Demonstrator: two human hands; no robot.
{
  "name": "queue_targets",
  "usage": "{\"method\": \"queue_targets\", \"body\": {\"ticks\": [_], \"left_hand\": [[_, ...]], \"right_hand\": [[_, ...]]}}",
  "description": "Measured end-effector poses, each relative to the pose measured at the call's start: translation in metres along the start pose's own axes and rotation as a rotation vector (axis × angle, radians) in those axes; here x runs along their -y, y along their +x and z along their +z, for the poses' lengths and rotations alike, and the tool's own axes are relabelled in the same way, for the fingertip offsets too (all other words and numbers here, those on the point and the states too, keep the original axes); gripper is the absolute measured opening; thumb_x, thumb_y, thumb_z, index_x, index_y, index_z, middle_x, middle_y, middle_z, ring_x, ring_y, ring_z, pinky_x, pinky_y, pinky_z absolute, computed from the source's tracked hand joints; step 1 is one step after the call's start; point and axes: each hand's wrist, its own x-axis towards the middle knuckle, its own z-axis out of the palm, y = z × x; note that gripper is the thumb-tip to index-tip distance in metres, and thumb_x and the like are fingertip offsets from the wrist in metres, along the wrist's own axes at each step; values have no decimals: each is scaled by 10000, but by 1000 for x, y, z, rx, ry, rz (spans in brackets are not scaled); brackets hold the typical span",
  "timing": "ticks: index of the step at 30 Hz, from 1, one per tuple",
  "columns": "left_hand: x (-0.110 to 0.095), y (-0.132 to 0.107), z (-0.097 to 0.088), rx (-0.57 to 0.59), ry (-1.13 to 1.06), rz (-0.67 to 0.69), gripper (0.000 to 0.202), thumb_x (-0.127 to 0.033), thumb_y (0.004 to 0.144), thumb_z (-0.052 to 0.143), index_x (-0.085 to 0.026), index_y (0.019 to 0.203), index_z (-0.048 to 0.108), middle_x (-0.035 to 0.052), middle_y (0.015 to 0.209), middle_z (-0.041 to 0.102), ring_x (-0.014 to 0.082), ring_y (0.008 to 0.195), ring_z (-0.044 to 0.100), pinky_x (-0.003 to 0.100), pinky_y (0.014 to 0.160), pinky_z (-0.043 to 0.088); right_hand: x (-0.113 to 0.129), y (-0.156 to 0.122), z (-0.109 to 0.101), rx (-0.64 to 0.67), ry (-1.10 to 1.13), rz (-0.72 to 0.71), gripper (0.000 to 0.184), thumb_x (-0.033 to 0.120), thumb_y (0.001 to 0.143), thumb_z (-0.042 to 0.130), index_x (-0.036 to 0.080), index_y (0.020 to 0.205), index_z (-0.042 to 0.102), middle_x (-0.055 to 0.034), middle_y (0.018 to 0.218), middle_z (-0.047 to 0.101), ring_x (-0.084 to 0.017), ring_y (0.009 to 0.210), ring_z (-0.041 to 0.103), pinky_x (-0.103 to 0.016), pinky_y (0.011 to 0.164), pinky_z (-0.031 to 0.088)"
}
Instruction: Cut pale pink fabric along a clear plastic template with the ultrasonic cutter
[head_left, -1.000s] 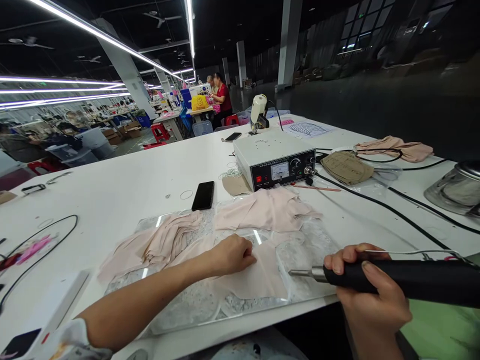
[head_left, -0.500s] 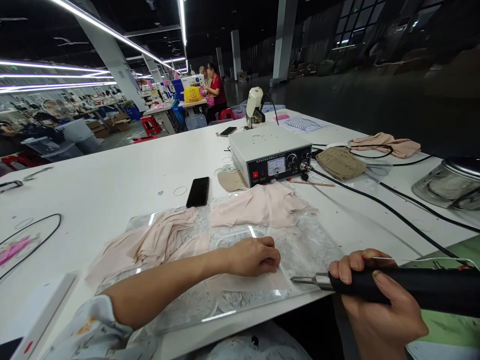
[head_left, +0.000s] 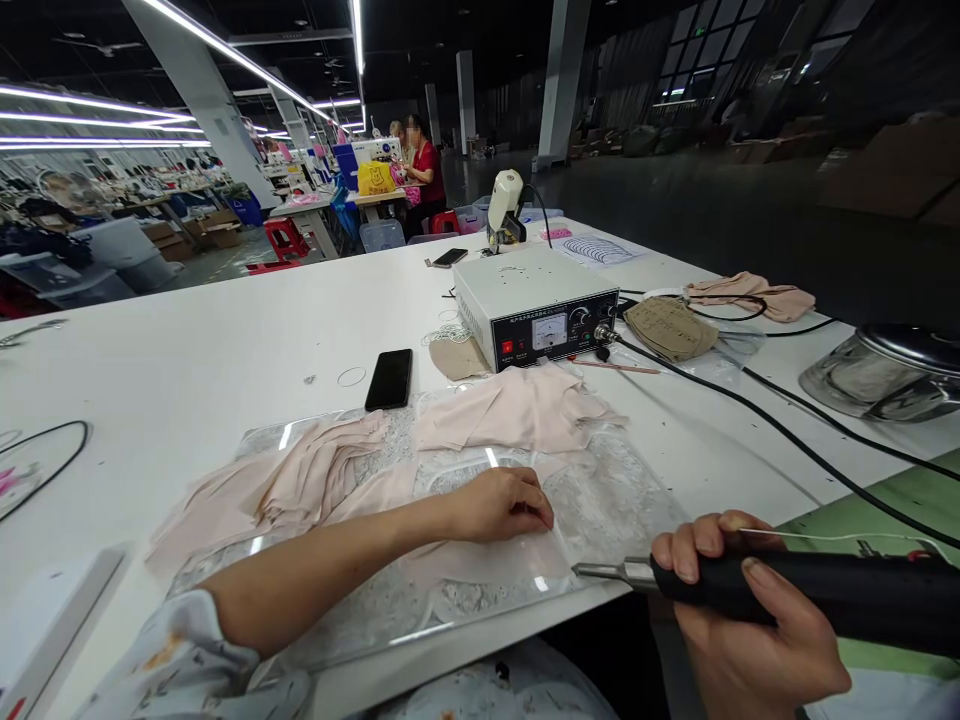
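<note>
Left hand shifted right, curled, pinning pink fabric; right hand grips wand lying along near bench edge, tip just right of fabric.

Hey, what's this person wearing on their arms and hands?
No gloves, rings or watch on the left hand or right hand. The left forearm is uncovered up to a pale sleeve with small orange and grey print, bunched near the elbow.

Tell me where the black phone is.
In the head view, the black phone lies on the white table, left of the control box, just beyond the pink fabric.
</note>
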Motion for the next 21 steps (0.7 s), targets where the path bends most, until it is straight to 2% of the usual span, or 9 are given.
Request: {"method": "queue_targets", "body": {"ticks": [4,9,17,19,21], "left_hand": [[2,-1,-1,7,-23,23,115,-73,847,683,-155,896,747,32,910,665,133,870,648,190,802,511],[4,-1,-3,15,-34,56,108,-89,860,672,-155,901,747,39,910,670,139,883,655,192,802,517],[7,-3,-1,-20,5,119,125,-129,905,601,-139,934,722,70,975,659,142,853,647,226,800,521],[7,-6,0,-24,72,181,158,-137,921,561,-141,946,717,76,979,656,131,799,638,218,751,518],[6,-10,0,2,195,319,192,-146,941,523,-150,961,713,75,965,667,133,784,635,221,722,509]], "right_hand": [[1,0,3,14,-5,-18,120,273,664,610,214,739,537,44,614,426,-100,426,419,-285,425,386],[1,0,7,9,31,-35,123,240,623,594,216,730,538,43,612,442,-98,423,432,-274,418,393],[-5,-2,6,106,1,-34,145,299,667,610,211,778,576,45,630,424,-92,423,434,-285,428,419],[-6,-2,6,92,10,-40,148,292,660,608,208,780,584,44,630,432,-91,418,440,-283,423,423],[-6,-2,6,77,29,-43,152,278,654,600,202,785,602,42,625,443,-94,415,451,-283,422,430]]}}
